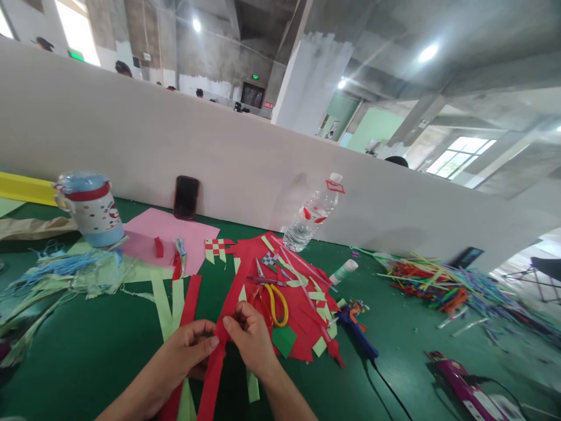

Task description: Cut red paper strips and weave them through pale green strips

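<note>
Scissors [272, 303] near red strip [214, 368] — bottle [313, 215], phone [186, 197] behind

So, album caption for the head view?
Left fingers and right fingers hold a red paper strip near scissors on a green table.

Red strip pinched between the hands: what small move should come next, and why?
I'd probably slide the left hand a little down the red strip, keeping the right hand in place. Both thumbs press it close together, covering part of it, so spreading the grip should show whether that stretch lies flat.
</note>
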Tool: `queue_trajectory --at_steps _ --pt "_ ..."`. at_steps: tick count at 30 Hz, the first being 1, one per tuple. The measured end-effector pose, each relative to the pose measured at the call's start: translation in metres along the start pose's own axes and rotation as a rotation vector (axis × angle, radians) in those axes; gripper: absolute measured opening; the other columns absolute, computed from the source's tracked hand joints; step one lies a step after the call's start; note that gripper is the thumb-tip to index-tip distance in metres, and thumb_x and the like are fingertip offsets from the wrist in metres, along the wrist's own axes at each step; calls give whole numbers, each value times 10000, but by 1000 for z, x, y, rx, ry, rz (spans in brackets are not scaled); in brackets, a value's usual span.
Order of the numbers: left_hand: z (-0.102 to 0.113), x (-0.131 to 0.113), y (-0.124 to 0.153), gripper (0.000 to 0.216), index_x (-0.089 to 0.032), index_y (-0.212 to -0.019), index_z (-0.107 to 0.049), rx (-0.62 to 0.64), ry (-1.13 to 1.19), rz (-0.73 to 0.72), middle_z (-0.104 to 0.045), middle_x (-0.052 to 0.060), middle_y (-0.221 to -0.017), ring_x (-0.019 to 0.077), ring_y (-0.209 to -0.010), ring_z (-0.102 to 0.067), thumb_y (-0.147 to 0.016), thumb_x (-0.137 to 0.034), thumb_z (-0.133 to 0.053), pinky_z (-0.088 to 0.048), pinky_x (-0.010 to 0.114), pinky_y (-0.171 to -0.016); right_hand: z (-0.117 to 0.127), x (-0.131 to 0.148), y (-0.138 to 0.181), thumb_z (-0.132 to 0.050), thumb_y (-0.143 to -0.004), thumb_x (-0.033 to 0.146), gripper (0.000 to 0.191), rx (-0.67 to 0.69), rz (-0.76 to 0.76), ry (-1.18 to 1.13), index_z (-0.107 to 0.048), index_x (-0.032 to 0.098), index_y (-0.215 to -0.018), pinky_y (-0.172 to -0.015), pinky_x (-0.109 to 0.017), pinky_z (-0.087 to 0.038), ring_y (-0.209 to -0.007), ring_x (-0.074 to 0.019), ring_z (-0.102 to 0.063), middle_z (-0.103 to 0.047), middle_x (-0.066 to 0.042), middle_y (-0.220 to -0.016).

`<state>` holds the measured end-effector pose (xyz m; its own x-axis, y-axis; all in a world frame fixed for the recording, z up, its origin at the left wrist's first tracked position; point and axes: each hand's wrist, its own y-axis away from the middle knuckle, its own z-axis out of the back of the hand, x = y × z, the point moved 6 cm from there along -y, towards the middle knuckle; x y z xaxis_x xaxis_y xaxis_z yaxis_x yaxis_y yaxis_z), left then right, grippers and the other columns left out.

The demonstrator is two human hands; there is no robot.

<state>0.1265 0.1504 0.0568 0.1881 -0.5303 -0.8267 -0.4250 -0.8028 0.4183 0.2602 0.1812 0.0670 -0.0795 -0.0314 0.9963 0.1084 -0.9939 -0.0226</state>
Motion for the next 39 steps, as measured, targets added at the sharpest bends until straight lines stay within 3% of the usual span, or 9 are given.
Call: queue_trajectory --at_steps 7,13,16,21,27,30,33,39 --pt "-2 0 1 467 -193 -865 -650 -10 99 20 -664 -42 -654 108 -565 -609 -628 -536 -859 -503 229 -576 0 7 3 -594 -836 232 101 -19 173 85 -679 192 -874 -641 -248 -474 -707 -159 -603 -659 -12 -778" --pt "-4 5 3 493 -205 -844 -623 1 193 33 -632 -34 -665 139 -614 -636 -723 -672 -720 -525 270 -606 2 18 7 -562 -884 191 209 -36 388 198 -763 233 -922 -737 -291 -515 -822 -193 -662 -700 -64 -883" --pt "-11 5 6 464 -203 -935 -640 79 199 58 -667 -12 -729 154 -648 -658 -734 -605 -756 -528 301 -653 1 23 10 -504 -886 127 316 -38 462 300 -773 247 -1000 -754 -306 -529 -858 -204 -670 -697 -83 -935" --pt "-22 8 10 557 -205 -1104 -606 186 172 90 -700 31 -893 203 -766 -705 -668 -427 -872 -534 346 -714 1 27 14 -466 -809 31 466 -107 518 596 -734 249 -1123 -766 -315 -539 -883 -214 -666 -695 -84 -970" --pt "-22 16 9 560 -219 -1104 -542 177 138 95 -660 -14 -765 168 -607 -663 -713 -517 -811 -536 335 -596 2 31 15 -448 -800 22 478 -132 545 659 -727 234 -1124 -769 -326 -540 -874 -218 -663 -692 -91 -958" --pt "-18 15 6 489 -229 -1009 -540 137 125 47 -625 -45 -736 103 -495 -565 -728 -545 -785 -479 275 -494 4 28 13 -446 -884 75 418 -117 487 524 -703 231 -1175 -840 -327 -536 -946 -215 -667 -697 -98 -1023" --pt "-14 14 4 468 -234 -963 -536 98 129 -1 -594 -62 -725 57 -460 -464 -733 -567 -771 -406 233 -456 10 18 10 -490 -955 213 342 -151 319 292 -647 233 -1258 -915 -339 -516 -1057 -226 -647 -686 -102 -1144" --pt "-7 11 2 476 -234 -950 -529 36 141 -31 -570 -66 -738 40 -477 -411 -731 -590 -756 -330 218 -466 7 -4 5 -657 -861 571 465 -85 -20 -186 -670 242 -1189 -737 -299 -537 -851 -203 -657 -694 -76 -1056"
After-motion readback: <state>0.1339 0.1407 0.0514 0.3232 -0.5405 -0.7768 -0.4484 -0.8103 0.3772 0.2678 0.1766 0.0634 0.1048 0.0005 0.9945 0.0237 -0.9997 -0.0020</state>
